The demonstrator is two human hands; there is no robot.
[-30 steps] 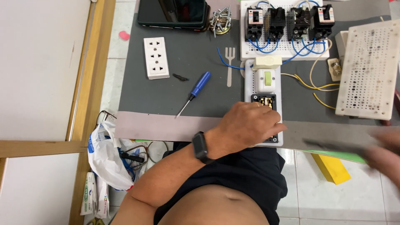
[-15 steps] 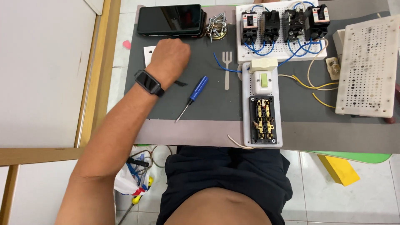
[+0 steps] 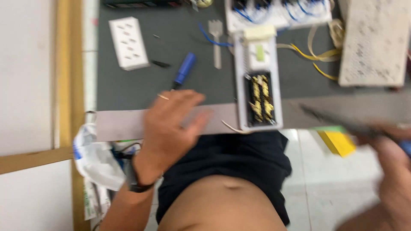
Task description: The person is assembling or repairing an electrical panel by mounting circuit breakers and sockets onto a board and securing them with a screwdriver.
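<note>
My left hand (image 3: 169, 128) hovers over the front edge of the grey mat (image 3: 128, 90), fingers spread and holding nothing I can make out. Its fingertips lie by the tip of a blue-handled screwdriver (image 3: 184, 69). My right hand (image 3: 394, 171), blurred at the lower right, grips a long dark tool (image 3: 338, 122) that points left toward a white electrical box (image 3: 259, 85). The box is open, with brass socket contacts showing. A white socket cover plate (image 3: 128, 42) lies at the mat's far left, with a small black screw (image 3: 160, 64) beside it.
A white perforated board (image 3: 372, 42) stands at the right, with yellow wires (image 3: 317, 57) running to the box. Breakers with blue wiring (image 3: 278, 13) sit at the back. A small white fork (image 3: 217, 38) lies mid-mat. A plastic bag (image 3: 96, 158) and a yellow block (image 3: 338, 143) are below the table.
My left hand has drawn back from the socket plate at the far left to the mat's front edge. My right hand has come into view with the dark tool. The view is closer.
</note>
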